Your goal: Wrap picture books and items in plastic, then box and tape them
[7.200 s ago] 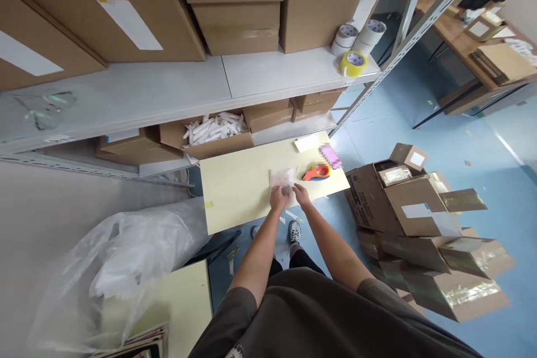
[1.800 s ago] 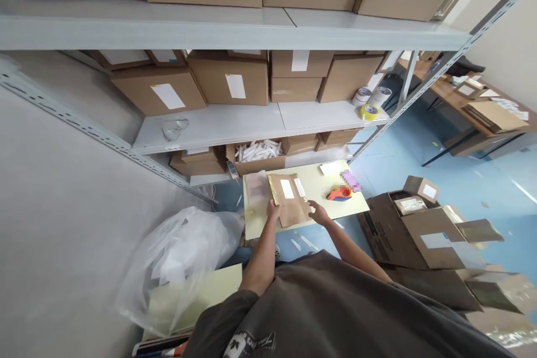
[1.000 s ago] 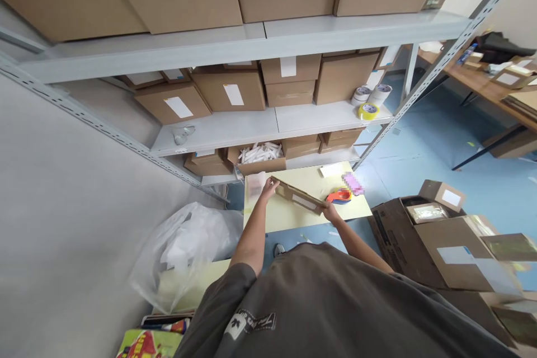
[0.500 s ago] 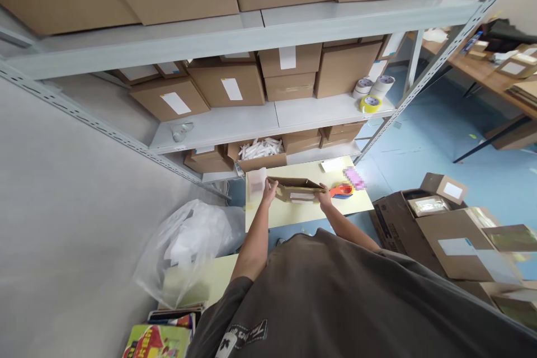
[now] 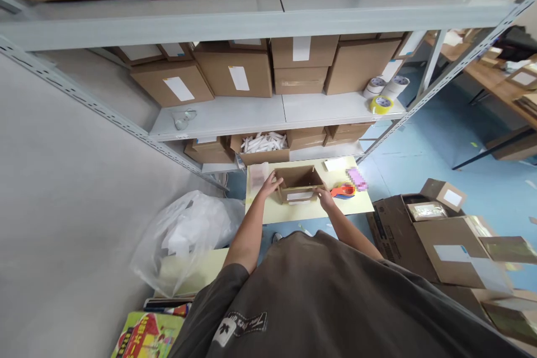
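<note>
A small brown cardboard box (image 5: 285, 196) with a white label on its near side stands on the pale yellow table (image 5: 268, 213). Its top is open and I can look down inside. My left hand (image 5: 272, 183) grips the box at its left edge, fingers bent over the rim. At the right front corner my right hand (image 5: 324, 198) holds the box too. Just right of that hand lies an orange-red and blue tape dispenser (image 5: 343, 191), partly blurred out. A pinkish translucent sheet or bag (image 5: 257, 174) rests left of the box.
Grey shelving (image 5: 235, 114) with cardboard boxes rises behind the table. A carton of white rolled pieces (image 5: 264, 143) sits on its low shelf, tape rolls (image 5: 381, 104) higher up. Stacked cartons (image 5: 444, 235) stand right, a clear plastic bag (image 5: 188, 229) left.
The box has gone from nearly flattened to opened out, with its inside showing. My hands have stayed on its two ends. The head view has shifted slightly.
</note>
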Motion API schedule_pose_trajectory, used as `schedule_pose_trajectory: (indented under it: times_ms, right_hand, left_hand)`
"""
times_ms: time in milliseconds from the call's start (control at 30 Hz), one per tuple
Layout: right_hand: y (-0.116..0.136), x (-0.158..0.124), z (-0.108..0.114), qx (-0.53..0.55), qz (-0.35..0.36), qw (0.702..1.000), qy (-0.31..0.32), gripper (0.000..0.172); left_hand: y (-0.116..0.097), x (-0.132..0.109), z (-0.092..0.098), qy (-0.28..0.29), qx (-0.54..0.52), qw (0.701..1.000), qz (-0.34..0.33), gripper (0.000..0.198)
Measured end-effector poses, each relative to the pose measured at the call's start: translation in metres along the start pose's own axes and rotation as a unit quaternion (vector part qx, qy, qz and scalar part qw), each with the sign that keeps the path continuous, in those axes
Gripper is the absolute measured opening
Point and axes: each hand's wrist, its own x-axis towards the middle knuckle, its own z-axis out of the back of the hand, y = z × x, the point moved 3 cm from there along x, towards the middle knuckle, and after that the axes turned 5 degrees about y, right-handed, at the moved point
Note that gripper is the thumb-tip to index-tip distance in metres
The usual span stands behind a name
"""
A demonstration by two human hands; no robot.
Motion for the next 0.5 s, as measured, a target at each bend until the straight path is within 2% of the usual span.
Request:
schedule_pose_trajectory:
  times_ms: [167,333,400,500]
  right_hand:
    - [-0.004,-0.008,-0.001,-0.012,-0.046,0.999,-0.004,0.089]
    - [0.008,-0.004,0.005,-0.009,-0.061,0.998,0.028,0.074]
    - [0.014,-0.001,0.006,-0.048,-0.057,0.997,0.033,0.072]
    - [0.016,0.003,0.006,-0.107,-0.052,0.992,0.037,0.064]
  left_hand:
    - [-0.004,0.011,-0.017,-0.025,0.054,0.998,-0.032,0.104]
    - [-0.006,0.01,-0.022,-0.081,0.108,0.991,-0.022,0.078]
    - [-0.008,0.008,-0.022,-0.103,0.129,0.986,-0.016,0.07]
    - [-0.012,0.006,-0.024,-0.131,0.133,0.982,-0.03,0.067]
